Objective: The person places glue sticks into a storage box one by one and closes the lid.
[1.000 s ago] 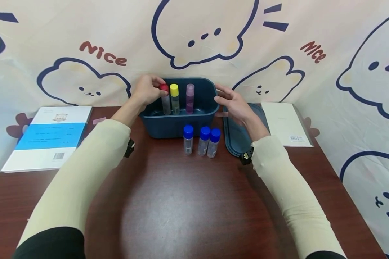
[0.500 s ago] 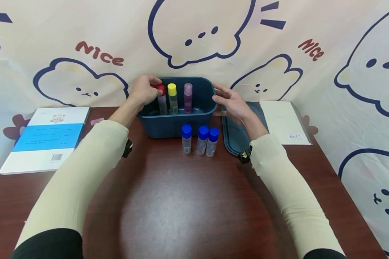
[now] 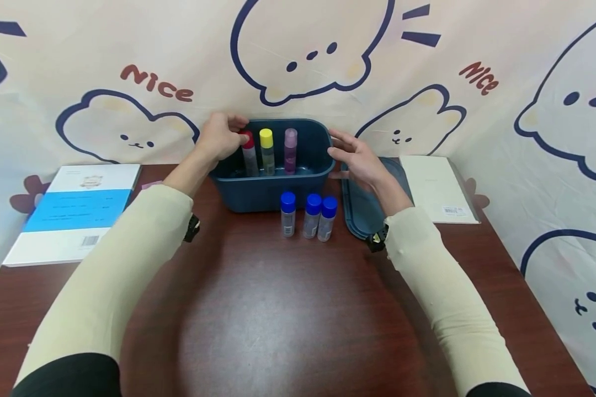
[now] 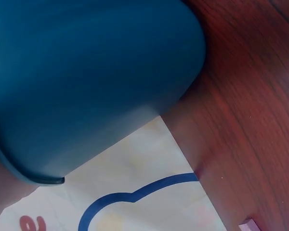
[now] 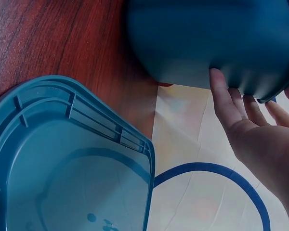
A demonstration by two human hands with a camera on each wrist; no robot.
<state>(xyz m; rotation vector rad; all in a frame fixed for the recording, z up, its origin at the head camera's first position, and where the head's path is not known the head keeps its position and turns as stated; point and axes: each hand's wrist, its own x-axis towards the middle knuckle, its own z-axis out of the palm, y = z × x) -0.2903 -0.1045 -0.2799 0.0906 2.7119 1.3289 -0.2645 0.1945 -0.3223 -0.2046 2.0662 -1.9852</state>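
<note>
A dark teal plastic bin stands at the back of the table. My left hand reaches over its left rim, and the thumb and fingers pinch the red cap of a small clear bottle. That bottle leans slightly left inside the bin. Beside it stand a yellow-capped bottle and a purple bottle. My right hand rests against the bin's right wall, fingertips on the outside and thumb near the rim. In the left wrist view the bin wall hides most of the left hand.
Blue-capped bottles stand in front of the bin. The bin's teal lid lies to its right, beside a pale book. At the left are a white-and-blue book and a small pink block. A printed curtain hangs behind.
My left hand has shifted slightly left, tilting the top of the red-capped bottle toward the bin's left wall. The right hand has stayed against the bin.
</note>
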